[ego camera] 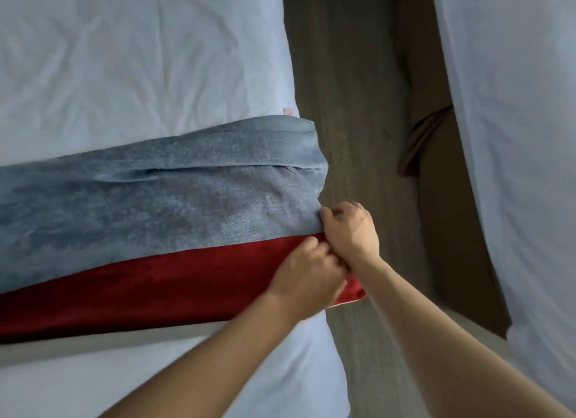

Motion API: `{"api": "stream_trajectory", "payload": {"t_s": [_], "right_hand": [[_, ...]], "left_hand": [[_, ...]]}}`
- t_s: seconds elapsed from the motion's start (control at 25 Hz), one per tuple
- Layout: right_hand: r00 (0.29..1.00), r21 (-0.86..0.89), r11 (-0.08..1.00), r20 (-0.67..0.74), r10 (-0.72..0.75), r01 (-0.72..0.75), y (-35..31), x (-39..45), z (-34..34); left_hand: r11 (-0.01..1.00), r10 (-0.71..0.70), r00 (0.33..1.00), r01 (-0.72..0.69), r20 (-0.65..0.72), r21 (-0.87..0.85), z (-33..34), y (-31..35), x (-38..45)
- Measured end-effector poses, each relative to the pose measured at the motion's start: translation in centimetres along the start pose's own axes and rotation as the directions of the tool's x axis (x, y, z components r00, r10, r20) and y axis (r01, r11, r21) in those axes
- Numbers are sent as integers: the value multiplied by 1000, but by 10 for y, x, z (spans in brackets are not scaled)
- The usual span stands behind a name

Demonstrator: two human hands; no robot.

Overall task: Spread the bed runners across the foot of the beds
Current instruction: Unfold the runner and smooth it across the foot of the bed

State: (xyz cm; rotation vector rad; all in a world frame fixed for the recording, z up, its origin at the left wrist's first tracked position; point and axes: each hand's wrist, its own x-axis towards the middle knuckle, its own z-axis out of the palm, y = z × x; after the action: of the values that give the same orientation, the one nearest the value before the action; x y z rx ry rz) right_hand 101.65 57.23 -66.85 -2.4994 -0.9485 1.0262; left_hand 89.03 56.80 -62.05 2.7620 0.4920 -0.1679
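Grey-and-red bed runner (149,218) across bed (124,59)

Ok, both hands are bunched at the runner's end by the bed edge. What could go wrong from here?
Three things, likely:
1. The long crease in the grey band of the bed runner may stay if the pull is only at the red band.
2. The left hand and right hand grip close together, so tugging could skew the runner, which already lies slanted across the white bed.
3. Its end overhangs the floor and might slide off.
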Motion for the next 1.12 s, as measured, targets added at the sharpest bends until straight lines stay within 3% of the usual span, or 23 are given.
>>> {"api": "stream_trajectory", "payload": {"t_s": [0.16, 0.44, 0.68, 0.88, 1.04, 1.12], "right_hand": [[998, 30, 999, -58, -16, 18, 1, -13, 2], [990, -2, 999, -131, -47, 47, 36, -51, 25], [976, -10, 988, -158, 151, -155, 83, -72, 41], [883, 178, 867, 28, 468, -465, 85, -81, 60], [891, 277, 853, 29, 452, -442, 62, -72, 66], [846, 387, 756, 157, 510, -528, 55, -73, 69]], "left_hand": [[982, -179, 974, 186, -138, 35, -24, -69, 7], [908, -274, 952, 303, -137, 289, -51, -148, 72], [875, -254, 967, 238, -19, 422, -45, -165, 97], [884, -202, 977, 214, -74, 416, -52, -174, 104], [876, -195, 978, 208, -76, 436, -56, -174, 109], [851, -216, 970, 244, -114, 465, -63, -183, 114]]}}
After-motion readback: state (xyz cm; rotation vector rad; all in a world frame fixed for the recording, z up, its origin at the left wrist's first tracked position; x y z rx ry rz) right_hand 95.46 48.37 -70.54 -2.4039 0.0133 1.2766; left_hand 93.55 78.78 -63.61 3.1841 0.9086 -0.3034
